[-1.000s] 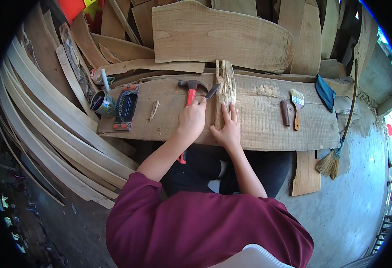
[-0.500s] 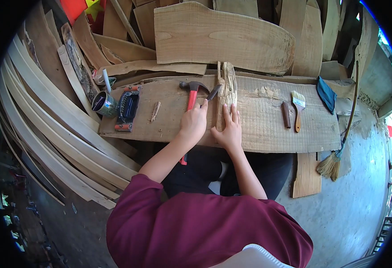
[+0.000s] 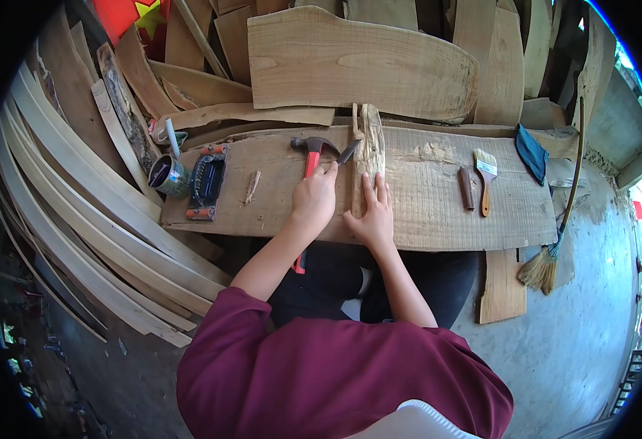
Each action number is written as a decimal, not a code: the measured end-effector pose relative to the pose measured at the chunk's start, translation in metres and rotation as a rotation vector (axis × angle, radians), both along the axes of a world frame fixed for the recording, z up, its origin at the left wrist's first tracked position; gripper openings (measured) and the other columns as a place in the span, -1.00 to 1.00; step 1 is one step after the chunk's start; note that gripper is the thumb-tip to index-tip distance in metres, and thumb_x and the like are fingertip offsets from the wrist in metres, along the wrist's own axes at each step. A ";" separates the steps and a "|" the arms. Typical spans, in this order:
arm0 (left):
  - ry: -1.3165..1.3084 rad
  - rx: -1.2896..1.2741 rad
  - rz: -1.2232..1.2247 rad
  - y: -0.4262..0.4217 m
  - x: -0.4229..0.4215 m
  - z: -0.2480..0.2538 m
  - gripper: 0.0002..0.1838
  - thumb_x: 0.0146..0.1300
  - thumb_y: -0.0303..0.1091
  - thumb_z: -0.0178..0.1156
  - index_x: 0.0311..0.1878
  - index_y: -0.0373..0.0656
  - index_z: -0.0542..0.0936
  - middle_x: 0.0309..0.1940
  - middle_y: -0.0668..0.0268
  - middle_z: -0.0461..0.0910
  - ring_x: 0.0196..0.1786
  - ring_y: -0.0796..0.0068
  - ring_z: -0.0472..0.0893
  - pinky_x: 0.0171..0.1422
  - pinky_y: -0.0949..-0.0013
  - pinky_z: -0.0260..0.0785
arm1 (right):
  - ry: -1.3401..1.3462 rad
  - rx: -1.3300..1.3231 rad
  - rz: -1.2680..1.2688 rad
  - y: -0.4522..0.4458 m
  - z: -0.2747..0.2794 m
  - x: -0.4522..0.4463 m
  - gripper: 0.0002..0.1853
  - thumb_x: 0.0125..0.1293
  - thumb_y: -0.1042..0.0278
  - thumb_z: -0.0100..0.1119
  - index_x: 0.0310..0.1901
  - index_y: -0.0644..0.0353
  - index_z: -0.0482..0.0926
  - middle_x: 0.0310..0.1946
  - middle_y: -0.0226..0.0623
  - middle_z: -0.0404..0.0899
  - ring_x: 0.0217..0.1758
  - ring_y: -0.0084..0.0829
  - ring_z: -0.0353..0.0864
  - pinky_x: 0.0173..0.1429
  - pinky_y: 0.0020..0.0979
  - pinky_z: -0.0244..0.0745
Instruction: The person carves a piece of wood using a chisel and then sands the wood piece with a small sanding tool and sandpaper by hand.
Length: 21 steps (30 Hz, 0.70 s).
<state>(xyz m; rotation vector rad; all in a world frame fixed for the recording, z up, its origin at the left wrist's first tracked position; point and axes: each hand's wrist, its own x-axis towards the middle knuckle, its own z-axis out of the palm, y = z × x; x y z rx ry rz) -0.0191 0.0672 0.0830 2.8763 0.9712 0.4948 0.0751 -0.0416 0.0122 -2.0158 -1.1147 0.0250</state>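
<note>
My left hand (image 3: 315, 196) is closed around a chisel (image 3: 347, 151), its dark flat blade angled up to the right against a rough, split strip of wood (image 3: 370, 146). Most of the chisel's handle is hidden in the fist. My right hand (image 3: 374, 217) rests on the near part of that strip with its fingers stretched out and apart. Beneath my left hand and forearm lies a claw hammer (image 3: 311, 155), its red handle reaching past the near edge of the wide board (image 3: 423, 227). A thin splintered piece stands along the strip's left side.
On the board lie a wood chip (image 3: 252, 186), a sanding block (image 3: 207, 183), a brown stick (image 3: 467, 188), a paintbrush (image 3: 485, 181) and a blue cloth (image 3: 531, 155). A can (image 3: 169, 175) stands left. Curved planks (image 3: 101, 212) fill the left; a broom (image 3: 540, 271) leans right.
The view has shifted slightly. Both hands, the chisel and the wood strip hold nearly the same places relative to the board.
</note>
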 end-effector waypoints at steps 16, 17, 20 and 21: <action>0.048 -0.005 -0.023 0.000 0.001 0.008 -0.54 0.19 -0.52 0.02 0.20 -0.22 0.48 -0.26 0.02 0.57 -0.31 0.07 0.67 -0.23 0.16 0.57 | -0.005 0.002 -0.013 0.000 -0.003 0.000 -0.05 -0.09 0.13 0.31 0.43 0.04 0.19 0.45 0.07 0.02 0.45 0.18 0.06 0.48 -0.05 0.07; 0.052 -0.009 -0.027 -0.002 0.001 0.011 -0.54 0.19 -0.52 0.02 0.20 -0.23 0.48 -0.26 0.02 0.57 -0.32 0.08 0.67 -0.23 0.16 0.57 | -0.006 0.002 -0.017 0.000 -0.002 0.001 -0.05 -0.09 0.13 0.31 0.43 0.04 0.19 0.45 0.07 0.02 0.45 0.18 0.06 0.48 -0.05 0.07; 0.058 -0.003 -0.025 -0.002 0.002 0.008 -0.54 0.18 -0.52 0.03 0.19 -0.23 0.49 -0.26 0.03 0.57 -0.31 0.09 0.67 -0.23 0.17 0.57 | -0.002 -0.011 -0.015 0.000 -0.004 0.000 -0.05 -0.09 0.13 0.31 0.43 0.02 0.18 0.46 0.06 0.02 0.46 0.18 0.06 0.47 -0.05 0.10; 0.056 0.012 -0.022 -0.001 0.003 0.007 -0.54 0.18 -0.52 0.03 0.19 -0.23 0.49 -0.26 0.04 0.58 -0.31 0.09 0.67 -0.23 0.17 0.57 | -0.006 -0.006 -0.014 0.000 -0.005 0.000 -0.04 -0.10 0.13 0.31 0.43 0.02 0.17 0.46 0.06 0.02 0.46 0.18 0.06 0.47 -0.05 0.10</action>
